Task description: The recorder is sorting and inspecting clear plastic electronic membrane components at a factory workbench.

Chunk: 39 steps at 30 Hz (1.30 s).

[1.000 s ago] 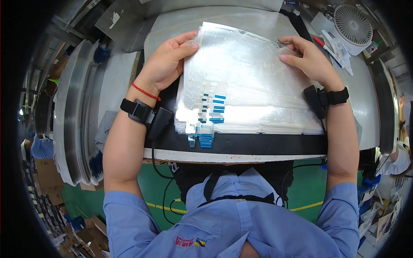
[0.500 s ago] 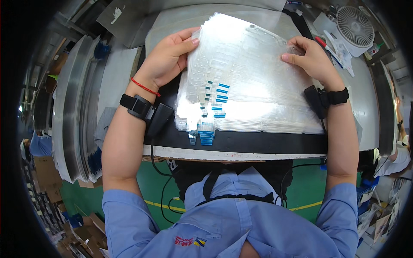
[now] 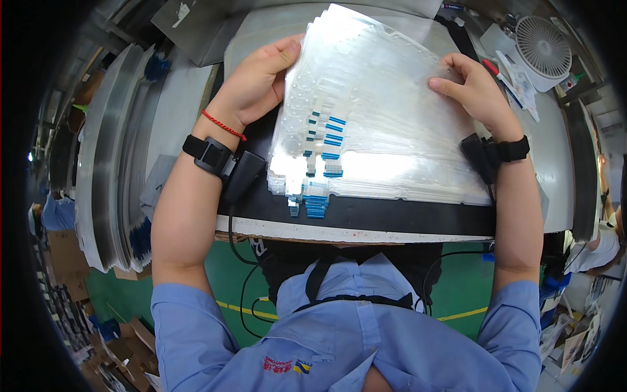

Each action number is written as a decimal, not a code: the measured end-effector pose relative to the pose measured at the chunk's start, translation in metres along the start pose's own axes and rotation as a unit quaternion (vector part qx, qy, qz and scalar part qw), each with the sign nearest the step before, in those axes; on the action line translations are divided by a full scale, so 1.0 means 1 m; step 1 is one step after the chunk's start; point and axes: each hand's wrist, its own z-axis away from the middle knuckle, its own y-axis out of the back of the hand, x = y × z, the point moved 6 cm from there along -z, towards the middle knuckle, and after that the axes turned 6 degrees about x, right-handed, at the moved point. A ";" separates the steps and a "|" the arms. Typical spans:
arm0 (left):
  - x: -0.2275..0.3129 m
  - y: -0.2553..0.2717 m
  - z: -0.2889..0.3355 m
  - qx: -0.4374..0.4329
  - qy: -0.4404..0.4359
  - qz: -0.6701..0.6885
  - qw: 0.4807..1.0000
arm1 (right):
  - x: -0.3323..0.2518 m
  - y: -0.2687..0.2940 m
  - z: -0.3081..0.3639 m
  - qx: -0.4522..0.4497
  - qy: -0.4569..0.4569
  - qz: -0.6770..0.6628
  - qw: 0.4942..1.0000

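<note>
A thick stack of clear, glossy film sheets (image 3: 392, 104) lies fanned out in front of me, with small tabs with blue ends (image 3: 333, 157) stepped along its left part. My left hand (image 3: 264, 81) is closed on the upper left edge, thumb on top and the other fingers partly hidden behind the sheets. At the upper right edge my right hand (image 3: 475, 91) pinches the stack, its thumb lying on the top face. The near edge of the stack rests on a black mat (image 3: 405, 217), while its far end is tilted up.
A white fan (image 3: 543, 46) stands at the back right, beside a red-capped marker (image 3: 490, 66) and white paper. Tall curved-looking panels (image 3: 104, 163) are stacked at the left. A metal box (image 3: 196, 29) sits at the back left. Another person (image 3: 604, 245) shows at the right rim.
The far end of the stack has risen, and its sheets are fanned further apart. My left hand has moved slightly up with its edge; the right hand has hardly moved.
</note>
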 end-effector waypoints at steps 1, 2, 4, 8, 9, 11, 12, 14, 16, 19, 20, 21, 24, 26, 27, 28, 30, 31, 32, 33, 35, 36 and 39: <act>0.002 0.000 0.001 0.000 0.001 -0.001 1.000 | 0.000 -0.001 0.000 -0.005 -0.002 -0.001 1.000; 0.005 -0.001 0.002 -0.005 -0.004 -0.020 1.000 | 0.001 -0.002 0.000 -0.009 -0.003 -0.001 1.000; 0.006 -0.002 0.004 -0.008 -0.007 -0.040 0.999 | 0.000 -0.003 0.000 -0.014 -0.004 -0.018 1.000; 0.004 -0.004 0.002 0.030 -0.003 -0.096 0.995 | 0.001 0.002 0.000 0.010 0.008 0.023 1.000; 0.004 -0.004 0.002 0.045 -0.002 -0.101 0.994 | 0.002 0.003 0.000 0.012 0.006 0.023 1.000; 0.003 -0.002 0.002 0.036 -0.002 -0.082 0.996 | 0.003 0.002 -0.001 0.007 0.012 0.016 1.000; 0.004 -0.001 0.003 0.031 -0.003 -0.064 0.997 | 0.005 0.002 -0.001 0.008 0.012 0.016 1.000; 0.001 0.003 -0.001 0.024 0.000 -0.074 0.997 | 0.008 0.006 -0.001 0.032 0.012 0.032 0.999; 0.000 0.003 -0.001 0.019 0.004 -0.082 0.996 | 0.011 0.010 -0.002 0.038 0.002 0.017 0.999; 0.001 0.002 -0.001 0.020 0.007 -0.082 0.996 | 0.010 0.012 -0.001 0.052 -0.002 0.013 0.999; 0.002 0.001 0.000 0.020 0.002 -0.064 0.998 | 0.009 0.012 0.000 0.061 0.005 0.023 0.998; 0.003 0.001 0.001 0.020 -0.003 -0.046 0.999 | 0.006 0.014 0.000 0.060 0.006 0.023 0.998; 0.002 0.000 0.001 0.033 0.004 -0.090 0.995 | 0.003 0.017 0.003 0.038 -0.055 -0.039 0.997; 0.002 0.000 0.002 0.043 0.004 -0.084 0.996 | -0.002 0.017 0.004 0.034 -0.038 -0.052 0.997; 0.002 0.001 0.002 0.050 0.005 -0.080 0.996 | -0.002 0.016 0.005 0.034 -0.038 -0.052 0.997; 0.001 0.001 0.002 0.051 0.004 -0.079 0.996 | -0.001 0.012 0.005 0.011 -0.044 -0.054 0.998; 0.002 0.002 0.001 0.051 -0.019 -0.055 0.997 | -0.001 0.008 0.006 -0.013 -0.050 -0.056 0.997; 0.003 0.003 0.001 0.052 -0.019 -0.055 0.997 | -0.003 0.007 0.006 -0.012 -0.044 -0.046 0.998; 0.005 0.001 0.002 0.027 -0.024 -0.046 0.998 | -0.005 0.007 0.006 -0.011 -0.039 -0.036 0.999; 0.007 0.000 0.002 0.002 -0.030 -0.037 0.999 | -0.005 0.007 0.005 -0.011 -0.038 -0.036 0.999; 0.007 0.003 0.002 -0.005 -0.032 -0.060 0.998 | -0.002 0.004 0.005 -0.021 -0.042 -0.047 0.998; 0.005 0.002 0.001 -0.015 -0.033 -0.082 0.996 | 0.002 0.004 0.004 -0.021 -0.043 -0.047 0.998; 0.000 0.005 -0.002 0.029 -0.009 -0.089 0.996 | 0.009 0.008 0.001 0.004 -0.028 -0.001 1.000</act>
